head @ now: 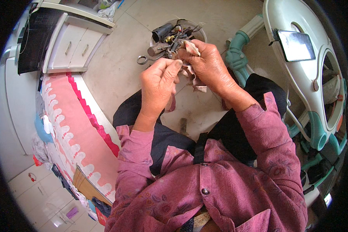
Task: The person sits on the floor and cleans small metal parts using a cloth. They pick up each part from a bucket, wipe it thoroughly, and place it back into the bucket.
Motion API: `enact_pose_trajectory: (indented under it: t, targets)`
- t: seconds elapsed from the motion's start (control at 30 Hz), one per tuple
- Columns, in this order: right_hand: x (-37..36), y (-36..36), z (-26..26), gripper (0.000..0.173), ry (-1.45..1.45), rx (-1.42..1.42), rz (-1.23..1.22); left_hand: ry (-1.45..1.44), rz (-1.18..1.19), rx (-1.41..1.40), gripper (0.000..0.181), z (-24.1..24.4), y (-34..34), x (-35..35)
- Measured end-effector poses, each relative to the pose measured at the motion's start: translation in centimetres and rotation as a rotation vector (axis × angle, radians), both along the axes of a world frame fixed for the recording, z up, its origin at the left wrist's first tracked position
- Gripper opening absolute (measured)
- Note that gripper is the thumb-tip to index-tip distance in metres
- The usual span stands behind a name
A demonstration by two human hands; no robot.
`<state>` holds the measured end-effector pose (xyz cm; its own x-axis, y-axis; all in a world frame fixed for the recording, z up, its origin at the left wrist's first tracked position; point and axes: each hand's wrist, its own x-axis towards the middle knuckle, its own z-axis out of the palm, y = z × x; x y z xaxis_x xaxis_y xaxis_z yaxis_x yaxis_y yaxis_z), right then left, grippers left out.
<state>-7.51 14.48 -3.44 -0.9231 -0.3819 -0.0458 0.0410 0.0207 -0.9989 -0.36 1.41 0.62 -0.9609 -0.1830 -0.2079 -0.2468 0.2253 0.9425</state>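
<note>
My right hand [204, 62] is closed on a crumpled pale pink cloth [198, 84], part of which pokes up above the fingers and part hangs below. Close beside it, my left hand [161, 82] has its thumb and index finger pinched together; whether a small item lies between them cannot be told. Both hands are in front of a round tub [203, 33] heaped with metal tools and parts. In the heap are a black cylinder [162, 31] and a metal hammer head [155, 51]. A ring spanner's end [142, 60] sticks out over the near left side.
A white and green baby walker or similar plastic frame [301, 72] with a mirror-like panel [296, 45] stands at the right. To the left are a white cabinet [72, 47] and a pink cloth-covered surface [84, 127] with a scalloped edge. My knees flank the tiled floor [119, 55].
</note>
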Motion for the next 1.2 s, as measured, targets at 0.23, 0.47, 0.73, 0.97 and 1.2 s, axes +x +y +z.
enact_pose_trajectory:
  t: [0.23, 0.47, 0.73, 0.97, 1.2]
  targets:
    - [-0.4, 0.3, -0.1, 0.012, -0.239, -0.21, 0.05, 0.5, -0.158, -0.388, 0.014, -1.1, -0.7, -0.1]
    - [-0.5, 0.3, 0.0, 0.017, -0.266, -0.203, 0.002, 0.485, -0.024, -0.221, 0.018, -0.9, 0.7, -0.2]
    - [-0.2, 0.1, 0.3, 0.026, -0.28, -0.292, -0.049, 0.122, 0.076, 0.029, 0.018, -0.2, 0.1, 0.4]
    - [-0.3, -0.2, 0.4, 0.024, -0.095, -0.175, 0.014, -0.217, 0.272, 0.835, 0.021, -0.6, -1.7, -0.3]
    - [-0.6, 0.4, 0.1, 0.017, -0.086, -0.177, 0.039, 0.302, 0.027, 0.056, 0.02, -0.2, -0.2, -0.1]
